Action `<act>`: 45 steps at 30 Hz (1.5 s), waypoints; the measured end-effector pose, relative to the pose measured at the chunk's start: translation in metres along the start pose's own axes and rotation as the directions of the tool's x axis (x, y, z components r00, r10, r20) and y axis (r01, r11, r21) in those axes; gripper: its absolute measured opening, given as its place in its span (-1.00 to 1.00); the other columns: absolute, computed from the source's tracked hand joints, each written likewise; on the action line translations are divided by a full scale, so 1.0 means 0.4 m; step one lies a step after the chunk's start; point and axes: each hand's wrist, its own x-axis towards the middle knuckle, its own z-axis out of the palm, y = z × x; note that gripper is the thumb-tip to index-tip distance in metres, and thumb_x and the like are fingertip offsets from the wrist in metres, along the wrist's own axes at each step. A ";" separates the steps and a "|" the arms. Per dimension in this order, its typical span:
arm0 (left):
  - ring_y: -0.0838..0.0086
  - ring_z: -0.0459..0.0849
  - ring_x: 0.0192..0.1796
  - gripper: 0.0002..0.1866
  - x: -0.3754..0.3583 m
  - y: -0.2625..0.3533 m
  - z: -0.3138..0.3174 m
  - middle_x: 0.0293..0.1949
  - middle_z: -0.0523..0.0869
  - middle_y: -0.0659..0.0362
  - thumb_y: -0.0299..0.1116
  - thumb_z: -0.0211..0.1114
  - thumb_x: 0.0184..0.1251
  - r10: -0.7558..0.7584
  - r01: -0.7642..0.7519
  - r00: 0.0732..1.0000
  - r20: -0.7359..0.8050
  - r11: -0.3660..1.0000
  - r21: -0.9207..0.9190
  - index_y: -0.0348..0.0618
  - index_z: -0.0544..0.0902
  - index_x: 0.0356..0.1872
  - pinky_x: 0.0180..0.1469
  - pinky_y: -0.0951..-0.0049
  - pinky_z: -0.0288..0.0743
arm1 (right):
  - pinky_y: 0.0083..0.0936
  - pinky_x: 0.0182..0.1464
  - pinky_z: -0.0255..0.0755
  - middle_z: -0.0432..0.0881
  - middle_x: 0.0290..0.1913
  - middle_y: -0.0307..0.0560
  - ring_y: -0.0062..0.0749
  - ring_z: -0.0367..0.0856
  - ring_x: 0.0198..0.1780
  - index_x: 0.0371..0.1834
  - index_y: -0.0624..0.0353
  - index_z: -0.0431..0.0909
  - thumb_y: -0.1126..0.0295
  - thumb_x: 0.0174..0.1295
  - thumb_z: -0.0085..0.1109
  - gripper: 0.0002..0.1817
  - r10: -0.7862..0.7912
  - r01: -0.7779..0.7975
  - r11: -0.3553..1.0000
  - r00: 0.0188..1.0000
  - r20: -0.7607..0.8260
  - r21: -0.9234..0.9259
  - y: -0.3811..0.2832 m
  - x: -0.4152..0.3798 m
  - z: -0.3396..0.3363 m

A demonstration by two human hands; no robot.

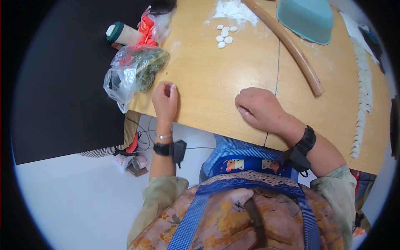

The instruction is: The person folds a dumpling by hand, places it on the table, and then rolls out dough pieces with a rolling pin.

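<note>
Both hands rest curled and empty on the wooden table (208, 83); the right hand (259, 109) lies nearer the long rolling pin (287, 43), the left hand (165, 100) beside the plastic bag (131, 71).

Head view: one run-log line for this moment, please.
left hand: fisted on table | right hand: fisted on table | dough discs: far, untouched | rolling pin: idle

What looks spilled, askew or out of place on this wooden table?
White flour lies scattered loose on the light wooden table near the small white dough discs. A clear plastic bag of greens overhangs the table's left edge.
</note>
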 end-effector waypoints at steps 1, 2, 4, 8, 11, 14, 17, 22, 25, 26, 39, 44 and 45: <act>0.49 0.67 -0.39 -0.93 -0.019 0.017 0.007 -0.45 0.67 0.15 -0.48 0.33 0.45 0.010 -0.010 1.000 -0.005 1.000 -0.017 -0.27 0.66 -0.20 -0.29 0.45 0.53 | -0.07 -0.18 0.51 0.61 -0.36 0.03 0.02 0.63 -0.23 -0.34 0.20 0.55 0.47 0.21 0.20 -0.95 -0.017 0.017 1.000 1.000 -0.014 0.013 0.000 0.000 -0.004; 0.45 0.66 -0.41 -0.92 -0.038 0.033 0.012 -0.47 0.67 0.14 -0.47 0.34 0.43 -0.001 0.001 1.000 0.026 1.000 -0.006 -0.27 0.66 -0.21 -0.31 0.43 0.52 | -0.07 -0.18 0.51 0.61 -0.36 0.03 0.02 0.63 -0.23 -0.34 0.20 0.55 0.47 0.21 0.20 -0.95 -0.019 0.019 1.000 1.000 -0.013 -0.008 0.001 0.000 -0.008; 0.42 0.65 -0.43 -0.91 -0.063 0.068 0.019 -0.48 0.67 0.14 -0.46 0.35 0.41 -0.024 0.023 0.999 0.044 1.000 0.005 -0.27 0.66 -0.22 -0.33 0.40 0.51 | -0.08 -0.18 0.51 0.61 -0.36 0.03 0.02 0.63 -0.23 -0.33 0.19 0.56 0.46 0.23 0.20 -0.95 0.036 -0.036 0.999 0.999 0.029 0.009 -0.006 0.001 -0.007; 0.17 0.69 -0.18 -0.80 -0.067 0.131 0.034 -0.26 0.73 0.01 -0.40 0.42 0.34 0.053 -0.080 0.985 0.164 0.983 0.165 -0.28 0.65 -0.13 -0.11 0.20 0.54 | -0.08 -0.18 0.50 0.60 -0.36 0.03 0.02 0.63 -0.23 -0.33 0.19 0.56 0.47 0.25 0.19 -0.95 0.007 -0.006 1.000 0.999 0.039 -0.024 -0.014 0.006 -0.009; -0.04 0.62 0.17 -0.58 -0.041 0.146 0.079 0.08 0.67 -0.21 -0.32 0.41 0.37 0.184 -0.207 0.973 0.142 0.964 0.169 -0.40 0.59 0.11 0.24 0.10 0.49 | -0.08 -0.18 0.50 0.60 -0.36 0.03 0.02 0.63 -0.23 -0.33 0.19 0.56 0.47 0.25 0.19 -0.95 0.021 -0.020 0.999 0.999 0.039 -0.033 -0.022 0.007 -0.010; -0.19 0.40 0.46 -0.33 0.013 0.160 0.129 0.37 0.46 -0.39 -0.20 0.35 0.45 0.216 -0.243 0.961 0.175 0.957 0.157 -0.57 0.39 0.35 0.53 0.03 0.26 | -0.08 -0.18 0.50 0.60 -0.37 0.03 0.01 0.63 -0.24 -0.33 0.20 0.56 0.48 0.24 0.20 -0.96 0.028 -0.025 0.998 0.999 0.043 -0.057 -0.022 0.008 -0.005; -0.27 0.23 0.59 -0.18 0.046 0.159 0.180 0.49 0.32 -0.47 -0.07 0.29 0.50 0.128 -0.195 0.954 0.272 0.952 0.236 -0.65 0.26 0.45 0.65 -0.02 0.07 | -0.08 -0.19 0.50 0.59 -0.38 0.03 0.01 0.62 -0.24 -0.33 0.20 0.56 0.48 0.23 0.20 -0.96 0.038 -0.036 0.997 0.998 0.040 -0.067 -0.022 0.009 -0.010; -0.28 0.14 0.64 -0.12 0.081 0.139 0.196 0.53 0.24 -0.50 0.05 0.22 0.54 0.018 -0.128 0.960 0.279 0.915 0.383 -0.67 0.24 0.48 0.68 -0.04 -0.03 | -0.09 -0.20 0.50 0.58 -0.39 0.02 0.01 0.62 -0.26 -0.34 0.20 0.56 0.50 0.21 0.22 -0.96 0.008 -0.008 0.999 1.000 0.012 -0.050 -0.019 0.006 -0.006; -0.29 0.14 0.63 -0.10 0.092 0.116 0.176 0.53 0.23 -0.51 0.07 0.22 0.53 -0.045 -0.027 0.986 0.159 0.904 0.427 -0.67 0.24 0.48 0.68 -0.03 -0.03 | -0.10 -0.20 0.50 0.58 -0.39 0.02 0.00 0.62 -0.26 -0.34 0.19 0.56 0.51 0.21 0.22 -0.96 0.006 -0.005 0.998 1.000 0.013 -0.056 -0.017 0.005 -0.006; -0.19 0.07 0.68 -0.06 0.091 0.110 0.162 0.58 0.17 -0.44 0.10 0.22 0.52 -0.131 0.052 0.980 0.148 0.895 0.443 -0.64 0.20 0.52 0.70 0.02 -0.08 | -0.10 -0.20 0.50 0.58 -0.39 0.02 0.00 0.62 -0.26 -0.34 0.19 0.56 0.51 0.21 0.22 -0.96 0.003 -0.002 0.999 1.000 0.015 -0.054 -0.016 0.004 -0.005; -0.44 0.67 0.07 -0.30 -0.440 -0.440 -0.276 -0.07 0.72 -0.48 0.17 -0.08 0.65 -0.734 0.509 0.672 0.094 0.550 0.662 -0.37 0.69 0.15 0.18 -0.23 0.53 | -0.06 -0.19 0.48 0.58 -0.35 0.04 0.03 0.60 -0.24 -0.30 0.20 0.54 0.52 0.20 0.22 -0.94 -0.041 0.041 0.998 0.999 -0.001 -0.038 -0.013 -0.001 0.003; 0.00 0.81 -0.23 -0.41 -0.404 -0.301 -0.277 -0.26 0.80 -0.23 0.08 0.20 0.53 -0.608 0.367 0.757 0.239 0.699 0.614 -0.42 0.74 -0.12 -0.13 0.07 0.61 | -0.10 -0.02 0.46 0.58 -0.14 0.05 0.00 0.56 -0.04 -0.19 0.21 0.55 0.52 0.18 0.25 -0.85 -0.063 -0.011 0.973 0.948 -0.312 -0.230 0.021 0.015 -0.069; 0.05 0.82 -0.17 -0.51 -0.339 -0.194 -0.277 -0.26 0.83 -0.18 -0.04 0.25 0.52 -0.576 0.401 0.791 0.206 0.743 0.536 -0.40 0.75 -0.06 -0.08 0.14 0.63 | -0.10 -0.02 0.46 0.58 -0.14 0.05 0.00 0.56 -0.04 -0.19 0.21 0.55 0.52 0.18 0.25 -0.85 -0.048 -0.037 0.969 0.942 -0.333 -0.245 0.037 0.017 -0.092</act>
